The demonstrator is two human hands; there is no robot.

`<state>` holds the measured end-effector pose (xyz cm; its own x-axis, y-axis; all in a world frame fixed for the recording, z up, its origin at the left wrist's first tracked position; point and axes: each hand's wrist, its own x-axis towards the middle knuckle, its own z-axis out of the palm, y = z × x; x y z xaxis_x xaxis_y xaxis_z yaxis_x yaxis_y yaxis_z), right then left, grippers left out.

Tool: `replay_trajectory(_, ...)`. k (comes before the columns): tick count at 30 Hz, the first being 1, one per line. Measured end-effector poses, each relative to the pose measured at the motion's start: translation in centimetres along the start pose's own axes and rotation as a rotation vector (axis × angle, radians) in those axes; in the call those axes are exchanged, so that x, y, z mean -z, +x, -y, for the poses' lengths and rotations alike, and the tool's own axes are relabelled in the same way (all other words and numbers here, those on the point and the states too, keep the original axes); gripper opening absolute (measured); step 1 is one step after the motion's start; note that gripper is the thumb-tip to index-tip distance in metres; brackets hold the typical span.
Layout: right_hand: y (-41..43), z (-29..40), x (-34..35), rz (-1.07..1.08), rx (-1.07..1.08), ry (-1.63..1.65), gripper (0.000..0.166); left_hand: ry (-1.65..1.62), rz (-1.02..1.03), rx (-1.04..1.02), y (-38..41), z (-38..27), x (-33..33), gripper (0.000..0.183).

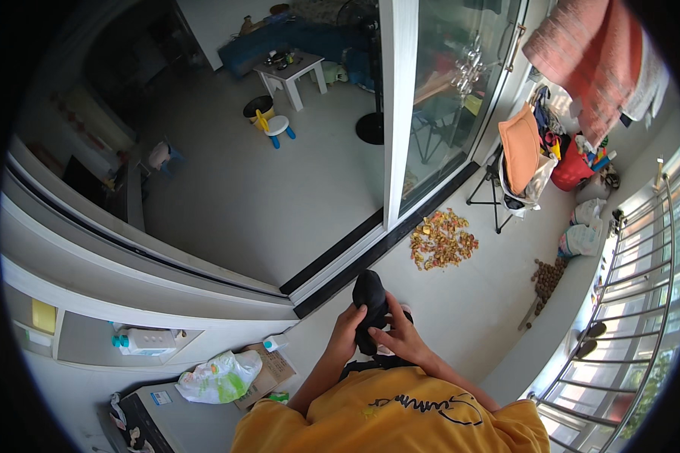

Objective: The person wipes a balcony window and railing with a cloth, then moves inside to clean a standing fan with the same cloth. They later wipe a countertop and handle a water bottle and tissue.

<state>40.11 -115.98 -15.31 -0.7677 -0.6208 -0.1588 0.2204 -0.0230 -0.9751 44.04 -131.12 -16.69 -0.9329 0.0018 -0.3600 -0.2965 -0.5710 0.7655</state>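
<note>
A dark, elongated item (pixel 369 297), perhaps a shoe or a folded sock, is held upright in front of my body. My left hand (pixel 348 324) grips its left side, thumb lying across the front. On the right, my right hand (pixel 401 335) holds it with the thumb low and the fingers higher up. The palms hide part of the item, and its exact kind is unclear. Beneath my hands, pale footwear on my feet is partly visible on the light floor.
Fruit peel pieces (pixel 443 240) lie spread on the floor ahead. A folding chair (pixel 493 192) with an orange cushion (pixel 519 150) stands beyond. Round brown nuts (pixel 548 280) are heaped by the right wall. A sliding-door track (pixel 340 263) crosses ahead; a cardboard box (pixel 272 371) sits left.
</note>
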Motion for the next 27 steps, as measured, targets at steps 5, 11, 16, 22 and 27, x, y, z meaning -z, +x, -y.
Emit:
replay_trajectory(5,7.2,1.1,3.3,-0.009,0.114,-0.182,0.075,0.131,-0.039,-0.130,5.3,-2.9,-0.9,0.033)
replay_trajectory(11,17.0,2.7,6.3,0.026,-0.142,0.208,0.038,0.519,-0.097,-0.241,9.0,-7.9,-0.6,0.049)
replay_trajectory(16,24.1,1.2,5.1,0.040,-0.449,0.376,0.037,0.071,-0.315,-0.203,11.0,-9.7,3.8,0.038)
replay_trajectory(22,35.3,2.1,0.2,0.107,-0.603,0.269,0.041,-0.066,-0.476,-0.233,18.1,-15.6,12.7,0.039)
replay_trajectory(27,46.1,4.9,-5.7,0.087,-0.600,0.359,0.042,-0.006,-0.479,-0.222,23.7,-24.4,19.6,0.039)
